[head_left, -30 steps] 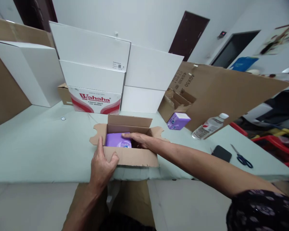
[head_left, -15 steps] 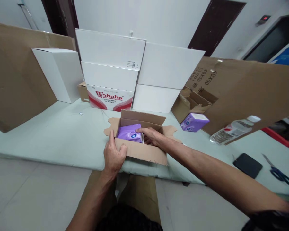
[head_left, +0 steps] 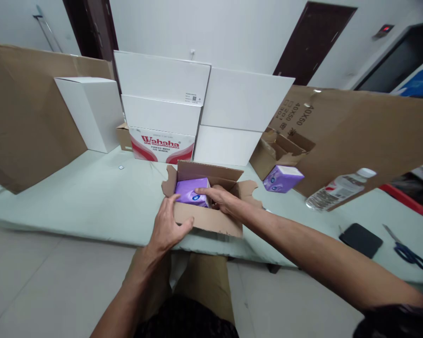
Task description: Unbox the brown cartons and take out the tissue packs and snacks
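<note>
The right hand (head_left: pixel 224 200) has its thumb laid across the top of a purple pack (head_left: pixel 187 188) and its other fingers bent round the pack's right end, partly closed on it; their tips are hidden inside the open carton (head_left: pixel 209 218). The pack sits in the left part of that carton, its round blue mark visible but any lettering too small to read. The left hand (head_left: pixel 167 226) is at the carton's front left corner, thumb spread wide from the fingers and touching the front flap; whether it grips the cardboard, I cannot tell. The carton stands near the front edge of the counter (head_left: pixel 74 202). Behind it, a white and red box (head_left: pixel 162 144) reads "Wahaha" and "PURIFIED WATER FOR DRINKING"; the small print and code on the white panel (head_left: pixel 162 77) above are illegible. To the right, a second purple pack (head_left: pixel 283 180) stands by a torn brown box (head_left: pixel 277 151). The tall cardboard sheet (head_left: pixel 359 126) behind carries slanted print, "40X50" twice, and is cut off at the right edge. A clear bottle (head_left: pixel 338 191) leans there, its label unreadable, with a dark flat object (head_left: pixel 361 240) and scissors (head_left: pixel 407 251) nearer.
</note>
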The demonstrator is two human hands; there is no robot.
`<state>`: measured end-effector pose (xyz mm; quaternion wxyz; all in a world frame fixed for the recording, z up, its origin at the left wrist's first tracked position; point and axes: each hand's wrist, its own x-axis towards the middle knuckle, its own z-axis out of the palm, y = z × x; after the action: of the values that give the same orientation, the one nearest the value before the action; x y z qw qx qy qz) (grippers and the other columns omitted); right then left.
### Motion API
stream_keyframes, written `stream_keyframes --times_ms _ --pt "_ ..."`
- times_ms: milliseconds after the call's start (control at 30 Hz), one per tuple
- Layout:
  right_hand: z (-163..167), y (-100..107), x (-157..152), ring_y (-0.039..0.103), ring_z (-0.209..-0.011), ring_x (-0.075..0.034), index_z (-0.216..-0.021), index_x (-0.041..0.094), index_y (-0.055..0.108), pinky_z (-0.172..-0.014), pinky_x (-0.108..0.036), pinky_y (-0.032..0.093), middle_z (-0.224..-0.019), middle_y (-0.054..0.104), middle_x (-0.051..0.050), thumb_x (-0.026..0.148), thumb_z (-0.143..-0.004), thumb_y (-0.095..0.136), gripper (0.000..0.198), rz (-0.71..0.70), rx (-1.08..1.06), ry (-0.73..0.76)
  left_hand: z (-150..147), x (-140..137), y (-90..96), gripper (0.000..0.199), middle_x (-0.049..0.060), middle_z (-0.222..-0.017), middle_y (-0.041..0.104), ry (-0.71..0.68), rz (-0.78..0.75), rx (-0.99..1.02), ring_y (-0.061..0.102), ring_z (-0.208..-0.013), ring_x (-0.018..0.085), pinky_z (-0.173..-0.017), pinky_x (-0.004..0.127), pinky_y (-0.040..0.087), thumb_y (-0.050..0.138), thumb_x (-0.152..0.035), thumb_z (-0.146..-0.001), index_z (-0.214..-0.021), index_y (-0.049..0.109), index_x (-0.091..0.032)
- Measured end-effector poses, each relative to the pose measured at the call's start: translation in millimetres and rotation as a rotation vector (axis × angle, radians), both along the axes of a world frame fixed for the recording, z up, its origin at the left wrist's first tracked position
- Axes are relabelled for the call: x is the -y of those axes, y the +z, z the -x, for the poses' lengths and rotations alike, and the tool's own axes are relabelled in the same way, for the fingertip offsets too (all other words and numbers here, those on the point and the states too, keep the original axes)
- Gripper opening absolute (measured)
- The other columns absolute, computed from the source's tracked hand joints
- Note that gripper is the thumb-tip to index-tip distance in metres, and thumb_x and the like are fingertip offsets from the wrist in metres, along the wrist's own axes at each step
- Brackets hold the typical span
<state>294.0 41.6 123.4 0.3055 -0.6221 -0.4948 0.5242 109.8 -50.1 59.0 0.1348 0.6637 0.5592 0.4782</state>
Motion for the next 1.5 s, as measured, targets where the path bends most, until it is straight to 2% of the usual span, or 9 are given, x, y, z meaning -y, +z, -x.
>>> stream_keyframes --times_ms 133,267,433,633,767,967,1067,1300,1500 --pt "5 5 -1 0.068 -0.064 -0.019 -0.091 0.015 0.073 -0.060 -0.027 0.053 -0.072 0.075 -0.005 0.030 -0.071 0.084 0.027 0.052 -0.099 -0.068 16 5 13.8 0.061 0.012 -0.114 0.066 -0.162 0.197 -0.265 0.070 -0.105 0.032 -0.091 0.045 0.059 0.082 -0.036 -0.069 -0.125 0.064 -0.021" --pt "10 10 3 0.065 -0.060 -0.017 -0.090 0.015 0.069 -0.060 -0.028 0.055 -0.070 0.073 -0.005 0.027 -0.078 0.075 0.018 0.080 -0.218 -0.137 19 0 24.3 0.036 0.009 -0.104 0.066 -0.075 0.234 -0.358 0.070 -0.097 0.028 -0.086 0.038 0.056 0.063 -0.010 -0.077 -0.110 0.069 -0.022" --pt "-1 31 14 0.069 -0.069 -0.021 -0.090 0.019 0.067 -0.067 -0.033 0.059 -0.077 0.075 -0.006 0.033 -0.083 0.069 0.016 0.087 -0.367 -0.126 20 -3 28.2 0.038 0.006 -0.090 0.065 0.029 0.226 -0.362 0.068 -0.085 0.026 -0.079 0.033 0.053 0.054 0.001 -0.073 -0.097 0.071 -0.024" --pt "-38 74 36 0.072 -0.089 -0.028 -0.102 0.024 0.066 -0.072 -0.039 0.060 -0.086 0.076 -0.006 0.055 -0.085 0.066 0.035 -0.229 -0.393 -0.136 22 -30 37.1 0.032 0.009 -0.099 0.068 0.102 0.195 -0.345 0.070 -0.089 0.026 -0.082 0.035 0.054 0.054 -0.003 -0.079 -0.097 0.072 -0.022" --pt "-55 86 68 0.072 -0.095 -0.029 -0.101 0.026 0.066 -0.078 -0.041 0.060 -0.088 0.075 -0.004 0.056 -0.079 0.072 0.037 -0.348 -0.415 -0.172 27 -43 46.0 0.054 0.015 -0.129 0.067 0.039 0.156 -0.332 0.068 -0.116 0.032 -0.098 0.042 0.055 0.057 -0.005 -0.075 -0.125 0.068 -0.019" --pt "-57 64 98 0.072 -0.090 -0.030 -0.090 0.024 0.067 -0.079 -0.041 0.060 -0.081 0.073 -0.005 0.056 -0.069 0.078 0.039 -0.278 -0.452 -0.166 19 21 44.0 0.080 0.017 -0.171 0.030 -0.042 -0.297 -0.084 0.030 -0.158 0.040 -0.125 0.062 0.028 0.062 -0.021 -0.083 -0.159 0.038 -0.025" --pt "-46 54 99 0.073 -0.092 -0.031 -0.095 0.023 0.070 -0.080 -0.042 0.060 -0.085 0.075 -0.006 0.063 -0.067 0.078 0.049 -0.251 -0.474 -0.112 -1 45 41.6 0.089 0.016 -0.174 0.027 -0.229 -0.240 0.097 0.028 -0.159 0.041 -0.126 0.061 0.028 0.071 -0.041 -0.086 -0.164 0.030 -0.027" --pt "-25 44 114 0.065 -0.126 -0.034 -0.136 0.026 0.064 -0.090 -0.044 0.059 -0.130 0.072 -0.011 0.091 -0.081 0.048 0.087 -0.385 -0.502 -0.068 -28 28 45.2 0.090 0.018 -0.155 0.056 -0.349 -0.034 0.668 0.056 -0.142 0.036 -0.117 0.047 0.047 0.074 -0.054 -0.086 -0.161 0.039 -0.018" --pt "2 8 135 0.055 -0.139 -0.034 -0.156 0.030 0.046 -0.107 -0.050 0.052 -0.158 0.052 -0.012 0.073 -0.082 0.069 0.089 -0.735 -0.580 -0.298 -52 27 43.8 0.079 0.016 -0.139 0.070 -0.278 -0.051 0.882 0.068 -0.128 0.030 -0.107 0.038 0.055 0.078 -0.051 -0.085 -0.150 0.052 -0.016"
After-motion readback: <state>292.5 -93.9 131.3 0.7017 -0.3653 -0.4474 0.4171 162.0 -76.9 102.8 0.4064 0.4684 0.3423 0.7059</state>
